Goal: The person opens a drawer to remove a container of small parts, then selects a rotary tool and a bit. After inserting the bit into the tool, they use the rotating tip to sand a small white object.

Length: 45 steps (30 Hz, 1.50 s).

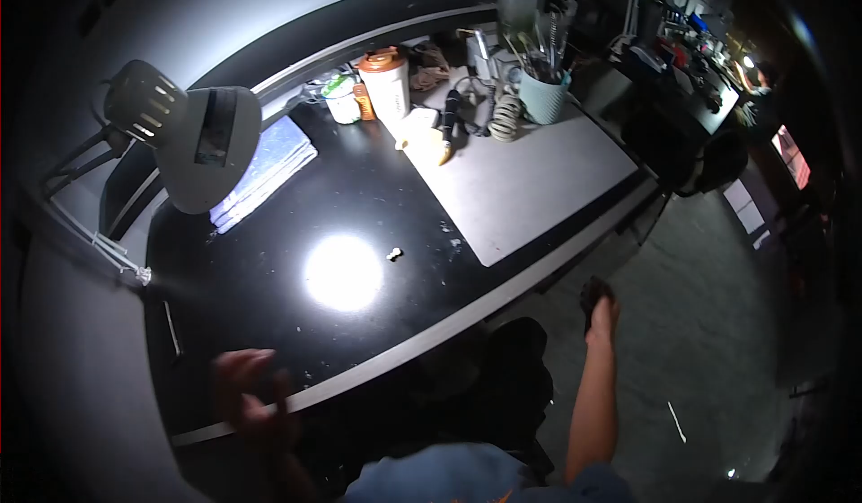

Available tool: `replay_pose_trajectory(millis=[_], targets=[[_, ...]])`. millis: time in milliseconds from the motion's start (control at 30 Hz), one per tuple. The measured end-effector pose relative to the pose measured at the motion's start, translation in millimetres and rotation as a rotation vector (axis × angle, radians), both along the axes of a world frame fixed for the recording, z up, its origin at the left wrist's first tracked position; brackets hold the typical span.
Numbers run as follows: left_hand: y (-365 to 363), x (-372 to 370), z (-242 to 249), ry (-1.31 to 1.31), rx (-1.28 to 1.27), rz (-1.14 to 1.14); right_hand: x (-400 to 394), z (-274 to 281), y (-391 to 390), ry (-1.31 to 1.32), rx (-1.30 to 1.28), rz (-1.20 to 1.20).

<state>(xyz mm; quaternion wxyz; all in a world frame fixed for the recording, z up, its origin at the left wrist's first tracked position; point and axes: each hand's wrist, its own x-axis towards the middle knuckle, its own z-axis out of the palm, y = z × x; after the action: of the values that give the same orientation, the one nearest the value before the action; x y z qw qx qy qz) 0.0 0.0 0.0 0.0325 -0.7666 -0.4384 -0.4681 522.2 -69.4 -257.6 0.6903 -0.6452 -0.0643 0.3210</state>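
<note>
My left hand hovers at the table's front left edge, in dim light. Its fingers are bent and apart, and nothing shows between them. To the right, past the table edge and over the floor, my right hand is closed around or against something dark that I cannot make out. A small pale lump lies on the black tabletop, beside a bright patch of lamp glare. Neither hand touches it.
A desk lamp leans in from the left over a bluish flat packet. At the back stand a white cup with a brown lid, a coiled cord and a tool-filled holder. A grey mat covers the right side. Another person sits far right.
</note>
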Motion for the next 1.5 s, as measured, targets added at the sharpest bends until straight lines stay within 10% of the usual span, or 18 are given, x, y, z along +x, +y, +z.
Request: replay_pose_trajectory(millis=[467, 633, 700, 767, 967, 1500], targets=[[5, 33, -74, -0.111, -0.240, 0.173, 35, -92, 51, 0.212, 0.291, 0.180], [6, 34, -75, -0.075, -0.227, 0.219, 8, -28, 59, 0.674, 0.572, 0.081], [7, 36, -75, -0.076, -0.221, 0.224, -2, -29, 68, -0.172, 0.357, 0.172], [7, 36, -74, -0.063, -0.225, 0.225, 0, -29, 67, -0.461, 0.280, 0.255], [6, 38, -74, -0.056, -0.243, 0.244, 5, -25, 42, 0.642, 0.613, 0.099], [3, 43, -77, 0.088, -0.258, 0.224, -4, 4, -95, 0.355, 0.332, -0.032]])
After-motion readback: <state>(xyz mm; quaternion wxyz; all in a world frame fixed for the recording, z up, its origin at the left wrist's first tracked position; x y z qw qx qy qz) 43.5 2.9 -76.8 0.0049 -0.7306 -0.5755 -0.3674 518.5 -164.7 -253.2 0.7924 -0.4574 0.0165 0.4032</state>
